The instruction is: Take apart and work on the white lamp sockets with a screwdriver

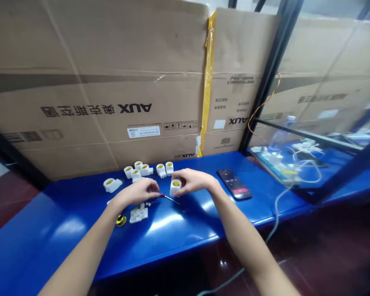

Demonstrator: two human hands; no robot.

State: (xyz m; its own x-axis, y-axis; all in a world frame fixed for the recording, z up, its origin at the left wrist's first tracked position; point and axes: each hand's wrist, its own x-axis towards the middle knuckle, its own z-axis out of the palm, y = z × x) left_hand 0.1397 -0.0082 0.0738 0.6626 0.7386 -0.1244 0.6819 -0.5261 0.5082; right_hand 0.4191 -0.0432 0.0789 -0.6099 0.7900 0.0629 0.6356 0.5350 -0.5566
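Observation:
My right hand [188,182] is closed around a white lamp socket [174,188] with a yellow inside, at the middle of the blue tabletop. In my left hand [141,190] the fingertips pinch the end of a screwdriver [169,199]; its thin metal shaft points right, towards the front of the socket. Just below my left hand lies an opened white plastic housing [138,215] with small parts beside it. A round yellow and black piece [121,221] rests to its left. Behind my left hand stand several more white lamp sockets [136,174], some with plug pins showing.
A phone [234,184] with a timer on its screen lies right of my right hand. Large cardboard boxes [105,102] line the back edge. A dark metal shelf post [271,70] rises at the right, with a power strip [274,164], cables and a bottle [282,133] beyond.

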